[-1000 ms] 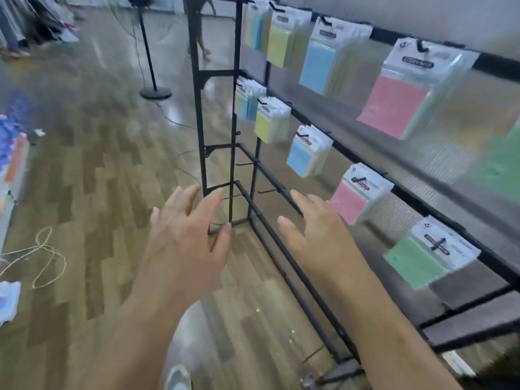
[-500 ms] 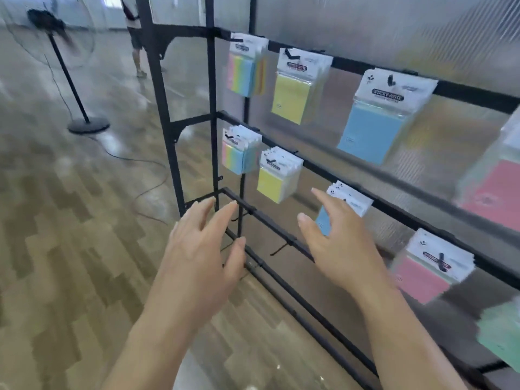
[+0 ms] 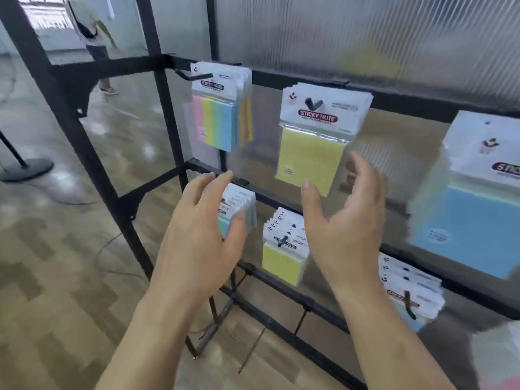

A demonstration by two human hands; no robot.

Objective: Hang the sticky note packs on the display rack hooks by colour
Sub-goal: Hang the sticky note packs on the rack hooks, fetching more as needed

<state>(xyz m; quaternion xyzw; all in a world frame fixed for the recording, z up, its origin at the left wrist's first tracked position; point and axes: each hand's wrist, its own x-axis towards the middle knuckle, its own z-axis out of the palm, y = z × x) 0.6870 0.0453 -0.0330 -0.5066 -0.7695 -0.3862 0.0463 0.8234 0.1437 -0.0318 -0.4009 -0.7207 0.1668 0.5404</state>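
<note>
My left hand (image 3: 197,240) holds nothing: its fingers (image 3: 211,184) are straight and a little spread. They reach up in front of a small striped pastel sticky note pack (image 3: 243,204) on the middle row, and I cannot tell whether my thumb touches it. My right hand (image 3: 346,229) is released as well, its fingers (image 3: 364,178) loosely curved, the palm facing my left hand, empty. Its thumb tip overlaps the bottom edge of a large yellow sticky note pack (image 3: 309,159) in clear plastic with a white "STICKY NOTE" header card. Whether the thumb touches that pack I cannot tell.

The large yellow pack hangs on a black hook (image 3: 312,102) from the top bar of the black metal display rack (image 3: 166,114). To its left on the same bar hangs a large striped pack of pink, yellow, green and blue notes (image 3: 222,122), several deep. To its right, blurred, hangs a large blue sticky note pack (image 3: 464,226).

On the middle row, between my hands, a small yellow sticky note pack (image 3: 281,263) hangs several deep on its own hook. Past my right wrist is a small stack of white-headed packs (image 3: 410,288), with blue showing at its lower edge.

Behind the rack stands a ribbed translucent panel (image 3: 365,32). To the left lie a wood-pattern floor (image 3: 42,263) and a round black stand base (image 3: 25,167), and far back there is a person (image 3: 90,26).
</note>
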